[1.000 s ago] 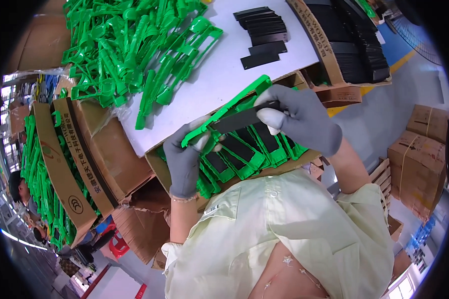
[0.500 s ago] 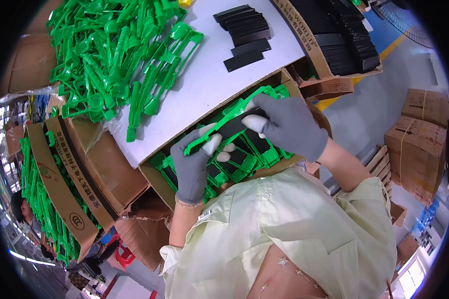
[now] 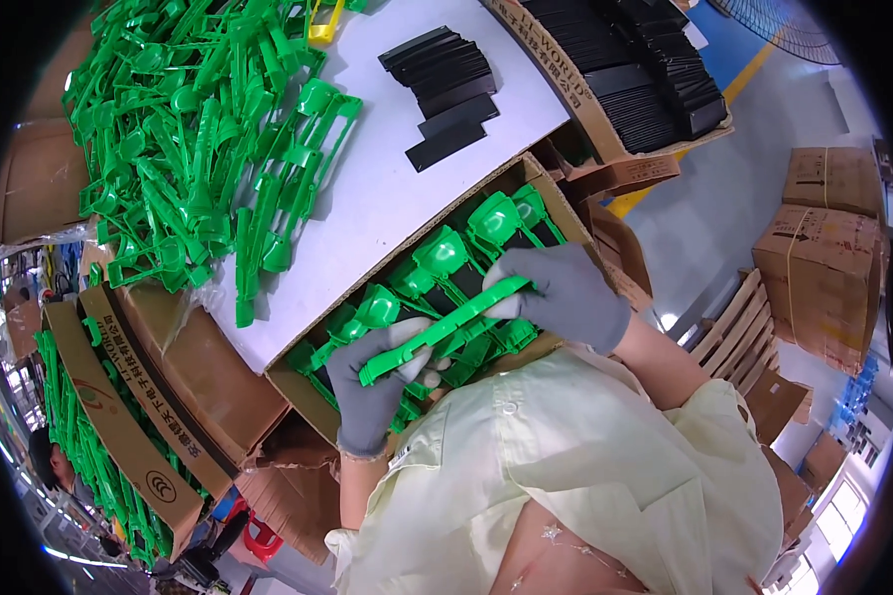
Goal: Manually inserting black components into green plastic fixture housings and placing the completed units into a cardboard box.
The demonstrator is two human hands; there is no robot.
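Observation:
A long green plastic frame (image 3: 448, 330) is held nearly edge-on between my two gloved hands, tilted up toward the right. My left hand (image 3: 369, 385) closes round its lower left end. My right hand (image 3: 564, 296) grips the upper right end, thumb and fingers pressed on it. Whether a black panel sits in this frame cannot be seen from this side. Directly beneath, an open cardboard box (image 3: 407, 248) holds several green frames (image 3: 445, 256), and dark panels show in some of them.
A large heap of loose green frames (image 3: 184, 129) covers the white table's (image 3: 367, 134) left side. Thin black panels (image 3: 446, 84) lie fanned out near its middle. A carton of black panels (image 3: 655, 79) stands far right, and another carton of green frames (image 3: 119, 397) at left.
The frame has turned edge-on and moved lower; the black panel seen at my right fingers before no longer shows. My view has shifted, uncovering more frames in the box.

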